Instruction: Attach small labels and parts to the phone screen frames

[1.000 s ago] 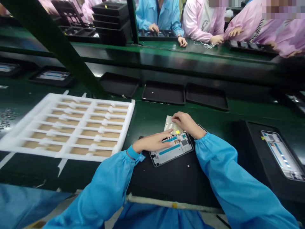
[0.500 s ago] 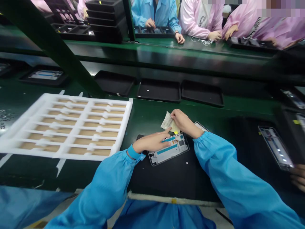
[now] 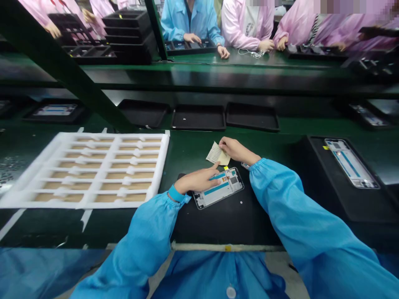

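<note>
A phone housing with blue strips inside lies tilted on the black mat in front of me. My left hand rests across its upper left part, fingers stretched out, the index fingertip reaching the lower edge of a paper sheet. That pale sheet of small stickers, with printed rows and a yellowish part, is pinched at its top right by my right hand. A yellow tab shows at the housing's upper edge. Part of another small device peeks out beside my right cuff.
To the left lies a white foam tray with slotted compartments. Black trays line the back of the bench. Another phone housing sits on a raised black surface at right. Co-workers' hands are across the bench; a green post slants at left.
The view has shifted, showing more of the right-hand housing; a person's hand beside it has gone from sight. My hands keep nearly the same places on the housing and the sticker sheet.
</note>
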The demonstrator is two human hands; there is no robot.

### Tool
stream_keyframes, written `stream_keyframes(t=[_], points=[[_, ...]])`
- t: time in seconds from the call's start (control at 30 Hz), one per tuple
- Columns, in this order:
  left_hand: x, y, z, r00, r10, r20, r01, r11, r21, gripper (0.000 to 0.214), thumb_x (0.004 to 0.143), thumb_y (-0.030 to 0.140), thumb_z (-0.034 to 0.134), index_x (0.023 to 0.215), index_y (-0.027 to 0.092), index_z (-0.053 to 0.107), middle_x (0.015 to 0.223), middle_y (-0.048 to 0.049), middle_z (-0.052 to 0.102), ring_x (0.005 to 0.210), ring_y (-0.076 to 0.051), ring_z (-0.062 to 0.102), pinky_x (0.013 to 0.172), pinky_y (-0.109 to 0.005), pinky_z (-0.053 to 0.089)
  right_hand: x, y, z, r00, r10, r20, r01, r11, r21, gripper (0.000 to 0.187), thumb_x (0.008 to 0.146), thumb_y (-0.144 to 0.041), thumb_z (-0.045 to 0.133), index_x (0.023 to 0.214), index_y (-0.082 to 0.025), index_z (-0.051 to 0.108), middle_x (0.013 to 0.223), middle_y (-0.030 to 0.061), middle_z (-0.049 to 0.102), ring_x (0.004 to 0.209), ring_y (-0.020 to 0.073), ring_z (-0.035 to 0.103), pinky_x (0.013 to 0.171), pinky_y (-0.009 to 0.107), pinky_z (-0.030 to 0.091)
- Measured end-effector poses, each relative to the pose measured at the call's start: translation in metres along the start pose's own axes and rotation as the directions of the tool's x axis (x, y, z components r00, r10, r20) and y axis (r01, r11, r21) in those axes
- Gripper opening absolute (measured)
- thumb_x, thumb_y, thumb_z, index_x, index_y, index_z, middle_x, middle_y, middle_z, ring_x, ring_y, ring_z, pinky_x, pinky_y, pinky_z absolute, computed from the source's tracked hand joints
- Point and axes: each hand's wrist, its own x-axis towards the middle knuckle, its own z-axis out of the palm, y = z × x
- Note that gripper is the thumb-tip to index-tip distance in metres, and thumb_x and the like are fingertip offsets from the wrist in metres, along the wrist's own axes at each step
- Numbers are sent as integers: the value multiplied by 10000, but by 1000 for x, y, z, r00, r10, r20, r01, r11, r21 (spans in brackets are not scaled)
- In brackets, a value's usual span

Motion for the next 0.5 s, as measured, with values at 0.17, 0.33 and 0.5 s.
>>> stream_keyframes(t=[0.17, 0.33, 0.5], points=[[2, -1, 4, 999, 25, 25, -25, 1000, -3, 376, 940, 405, 491, 1200, 153, 590, 1554, -132, 355, 1053, -241, 619, 876, -296, 451, 9, -1, -11, 1000, 13, 8, -14, 999, 46, 111, 888, -147, 549, 781, -171, 532, 756, -4, 591, 668, 124, 530, 654, 263, 421], [-4, 2, 11, 999, 44, -23, -44, 999, -15, 377, 975, 444, 446, 1173, 157, 589, 1621, -130, 183, 1139, -266, 602, 939, -325, 446, 4, -14, -23, 993, -22, -114, 41, 985, 168, 110, 922, -144, 454, 835, -199, 492, 750, 6, 618, 651, 123, 568, 652, 258, 452], [-41, 21, 10, 976, 54, -210, -33, 994, 103, 360, 1007, 456, 394, 1235, 229, 555, 1427, -89, 530, 1228, -293, 557, 987, -349, 409, -55, -49, -31, 961, 4, -276, 83, 949, 303, 46, 938, -240, 473, 915, -202, 486, 838, 18, 614, 740, 138, 625, 697, 274, 518]])
